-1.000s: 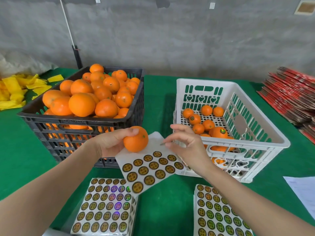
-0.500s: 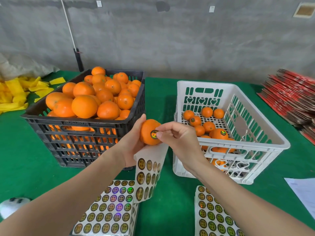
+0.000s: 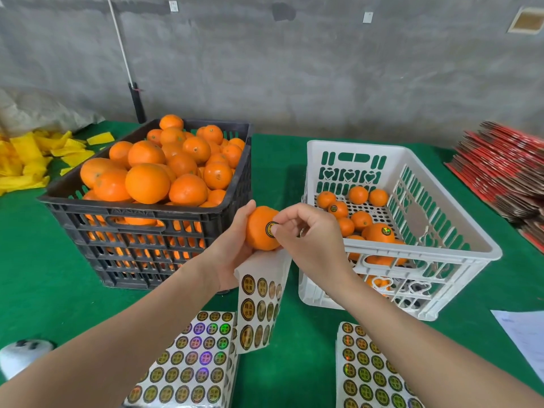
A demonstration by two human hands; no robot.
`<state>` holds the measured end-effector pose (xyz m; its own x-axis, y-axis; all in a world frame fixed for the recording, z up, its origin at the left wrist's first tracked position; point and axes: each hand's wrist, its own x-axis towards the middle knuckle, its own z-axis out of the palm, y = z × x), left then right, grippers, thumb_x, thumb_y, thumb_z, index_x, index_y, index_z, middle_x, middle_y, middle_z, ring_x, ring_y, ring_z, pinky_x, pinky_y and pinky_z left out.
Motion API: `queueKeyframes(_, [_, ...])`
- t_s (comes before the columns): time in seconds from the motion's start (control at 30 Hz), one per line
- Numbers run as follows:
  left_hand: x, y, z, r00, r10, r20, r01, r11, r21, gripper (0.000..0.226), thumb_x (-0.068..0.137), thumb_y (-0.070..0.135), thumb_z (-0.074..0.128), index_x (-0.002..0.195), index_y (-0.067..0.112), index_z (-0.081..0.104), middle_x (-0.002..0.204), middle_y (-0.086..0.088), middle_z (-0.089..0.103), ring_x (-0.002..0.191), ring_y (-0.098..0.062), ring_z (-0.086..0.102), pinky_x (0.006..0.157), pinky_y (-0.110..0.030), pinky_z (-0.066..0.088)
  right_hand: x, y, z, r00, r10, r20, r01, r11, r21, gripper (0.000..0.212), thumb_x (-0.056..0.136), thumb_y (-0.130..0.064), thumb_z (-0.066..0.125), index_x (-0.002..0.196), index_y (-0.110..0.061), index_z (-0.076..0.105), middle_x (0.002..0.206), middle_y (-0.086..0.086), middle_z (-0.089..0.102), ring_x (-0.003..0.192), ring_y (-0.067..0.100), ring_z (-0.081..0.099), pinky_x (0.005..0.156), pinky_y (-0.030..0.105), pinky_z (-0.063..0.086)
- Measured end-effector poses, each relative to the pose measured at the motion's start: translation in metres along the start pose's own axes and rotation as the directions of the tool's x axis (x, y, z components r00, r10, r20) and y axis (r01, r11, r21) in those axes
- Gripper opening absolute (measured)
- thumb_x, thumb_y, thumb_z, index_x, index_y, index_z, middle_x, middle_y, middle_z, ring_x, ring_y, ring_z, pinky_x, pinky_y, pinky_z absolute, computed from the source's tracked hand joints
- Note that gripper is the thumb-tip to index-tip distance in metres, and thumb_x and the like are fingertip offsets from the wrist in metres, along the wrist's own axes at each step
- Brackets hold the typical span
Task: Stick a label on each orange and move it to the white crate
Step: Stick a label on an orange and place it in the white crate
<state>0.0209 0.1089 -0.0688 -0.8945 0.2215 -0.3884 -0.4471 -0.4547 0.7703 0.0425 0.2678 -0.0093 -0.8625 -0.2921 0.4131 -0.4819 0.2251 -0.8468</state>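
Note:
My left hand (image 3: 228, 257) grips an orange (image 3: 259, 229) between the two crates, with a sheet of round labels (image 3: 259, 307) hanging from the same hand. A round dark label (image 3: 270, 228) sits on the orange's front. My right hand (image 3: 312, 240) pinches its fingertips against that label. The black crate (image 3: 141, 231) at the left is heaped with oranges. The white crate (image 3: 426, 248) at the right holds several oranges, some with labels showing.
Two stacks of label sheets (image 3: 191, 366) (image 3: 374, 375) lie on the green table near me. Yellow wrappers (image 3: 32, 163) are piled far left, red-edged flat cartons (image 3: 506, 178) far right, and a white paper (image 3: 527, 334) at the right edge. A grey wall stands behind.
My right hand carried a label from the sheet onto the orange and now presses it there. The left hand turned the orange up, and the sheet swung down to hang.

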Motion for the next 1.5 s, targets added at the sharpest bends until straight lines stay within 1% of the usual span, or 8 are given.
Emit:
queueKeyframes(0.33, [-0.014, 0.006, 0.015, 0.995, 0.024, -0.098, -0.027, 0.999, -0.027, 0.071, 0.054, 0.068, 0.062, 0.090, 0.010, 0.077, 0.089, -0.020, 0.074, 0.076, -0.031, 0.073, 0.056, -0.037, 0.058, 0.023, 0.005, -0.015, 0.966, 0.218, 0.138, -0.212, 0.975, -0.060, 0.065, 0.069, -0.031, 0.082, 0.122, -0.031, 0.045, 0.104, -0.007, 0.052, 0.093, 0.009, 0.052, 0.081, 0.028, 0.048])
queueKeyframes(0.47, [-0.018, 0.015, 0.025, 0.997, 0.061, -0.050, -0.056, 0.995, 0.081, 0.081, 0.066, 0.077, 0.049, 0.111, 0.014, 0.071, 0.108, -0.017, 0.071, 0.094, -0.029, 0.071, 0.079, -0.039, 0.058, 0.020, 0.004, -0.010, 0.934, 0.065, 0.351, -0.045, 0.997, -0.064, 0.072, 0.068, -0.029, 0.083, 0.129, -0.028, 0.044, 0.117, -0.014, 0.050, 0.107, 0.006, 0.053, 0.089, 0.027, 0.049])
queueKeyframes(0.63, [-0.031, 0.042, 0.029, 0.995, 0.008, 0.098, -0.024, 0.987, 0.161, 0.100, 0.061, 0.088, 0.030, 0.097, 0.007, 0.076, 0.113, -0.024, 0.067, 0.096, -0.038, 0.068, 0.083, -0.045, 0.052, 0.067, 0.012, -0.037, 0.999, 0.029, -0.033, -0.026, 0.997, 0.074, 0.054, 0.059, -0.038, 0.082, 0.103, -0.044, 0.050, 0.106, -0.022, 0.053, 0.092, -0.010, 0.054, 0.067, 0.004, 0.044])
queueKeyframes(0.73, [-0.042, 0.055, 0.022, 0.988, 0.064, 0.137, -0.092, 0.973, 0.211, 0.053, 0.055, 0.053, 0.084, 0.082, 0.008, 0.077, 0.095, -0.022, 0.070, 0.081, -0.035, 0.069, 0.076, -0.045, 0.056, 0.121, 0.055, -0.084, 0.962, 0.205, -0.180, -0.221, 0.972, -0.077, 0.047, 0.066, -0.033, 0.078, 0.105, -0.030, 0.051, 0.099, -0.011, 0.056, 0.086, 0.004, 0.056, 0.070, 0.022, 0.047])
queueKeyframes(0.87, [-0.041, 0.058, 0.015, 0.991, 0.096, 0.090, -0.116, 0.959, 0.259, 0.029, 0.065, 0.000, 0.064, 0.093, 0.004, 0.067, 0.091, -0.021, 0.070, 0.077, -0.035, 0.069, 0.076, -0.044, 0.056, 0.149, 0.151, -0.130, 0.822, 0.566, 0.064, -0.285, 0.506, -0.814, 0.043, 0.071, -0.029, 0.077, 0.107, -0.015, 0.057, 0.102, 0.006, 0.058, 0.088, 0.021, 0.056, 0.071, 0.031, 0.046])
queueKeyframes(1.07, [-0.031, 0.064, 0.011, 0.984, 0.156, 0.091, -0.171, 0.966, 0.195, 0.027, 0.065, -0.009, 0.059, 0.075, 0.010, 0.076, 0.086, -0.016, 0.072, 0.070, -0.030, 0.071, 0.066, -0.036, 0.059, 0.141, 0.194, -0.132, 0.679, 0.725, 0.120, -0.159, 0.304, -0.939, 0.077, 0.080, -0.030, 0.073, 0.142, -0.010, 0.033, 0.144, 0.012, 0.040, 0.127, 0.031, 0.043, 0.100, 0.038, 0.042])
queueKeyframes(1.23, [-0.029, 0.066, 0.013, 0.974, 0.194, 0.113, -0.206, 0.973, 0.106, 0.034, 0.052, -0.011, 0.078, 0.080, 0.009, 0.072, 0.086, -0.016, 0.072, 0.069, -0.030, 0.071, 0.062, -0.035, 0.060, 0.120, 0.087, -0.084, 0.999, -0.007, 0.037, 0.018, 0.953, -0.301, 0.019, 0.085, -0.023, 0.067, 0.103, -0.019, 0.063, 0.110, -0.002, 0.064, 0.102, 0.012, 0.059, 0.088, 0.029, 0.048])
queueKeyframes(1.5, [-0.028, 0.060, 0.012, 0.951, 0.278, 0.138, -0.290, 0.954, 0.074, 0.062, 0.072, -0.005, 0.054, 0.130, 0.017, 0.052, 0.124, -0.018, 0.064, 0.095, -0.038, 0.068, 0.078, -0.045, 0.057, 0.023, 0.016, -0.031, 0.941, 0.119, 0.317, -0.228, 0.915, 0.332, 0.039, 0.070, -0.011, 0.078, 0.102, -0.025, 0.059, 0.107, -0.023, 0.062, 0.101, -0.008, 0.056, 0.078, 0.012, 0.047])
